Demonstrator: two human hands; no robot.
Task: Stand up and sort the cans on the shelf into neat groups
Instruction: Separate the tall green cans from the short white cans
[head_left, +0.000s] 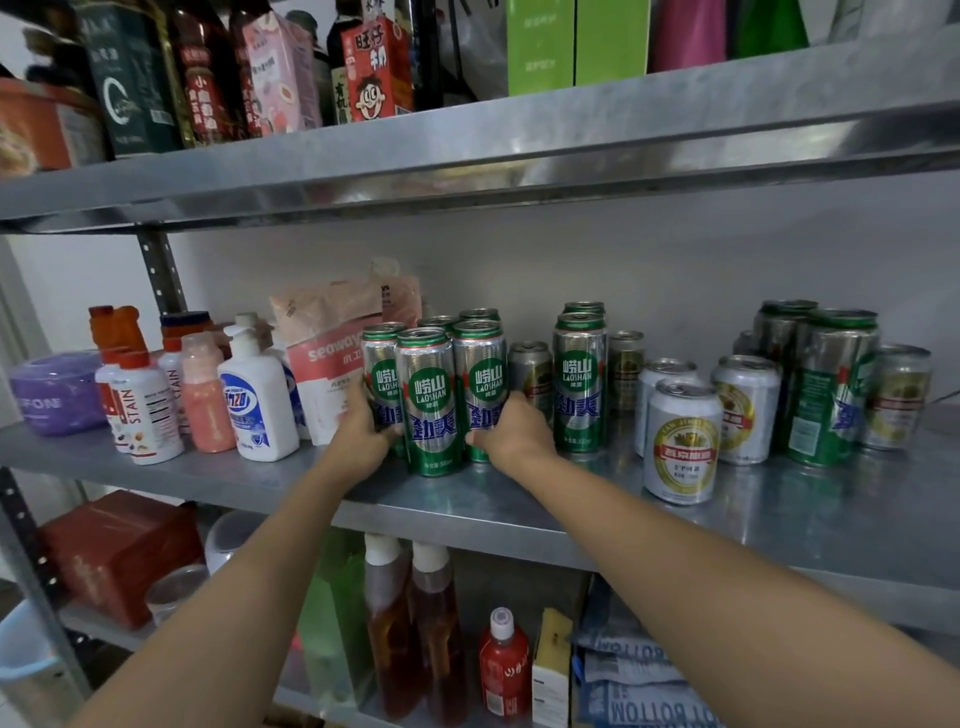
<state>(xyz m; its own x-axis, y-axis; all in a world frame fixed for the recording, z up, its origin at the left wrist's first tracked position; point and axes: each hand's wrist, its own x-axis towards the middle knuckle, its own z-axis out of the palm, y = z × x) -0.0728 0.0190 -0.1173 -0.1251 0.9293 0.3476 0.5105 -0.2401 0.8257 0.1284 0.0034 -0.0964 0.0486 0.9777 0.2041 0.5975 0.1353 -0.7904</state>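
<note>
Both hands clasp the cluster of tall green cans (431, 400) standing on the middle shelf (467, 499). The left hand (358, 431) curls round the cluster's leftmost can. The right hand (511, 434) curls round its rightmost can, fingers on the front. Right of the cluster stands another tall green can (579, 384), then short white cans (680, 447); left of the cluster is a white pump bottle (257, 400).

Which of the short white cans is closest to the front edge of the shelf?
The white can with the gold-and-red label, right of the tall green cans. It stands alone, ahead of the other short cans, which sit further back.
</note>
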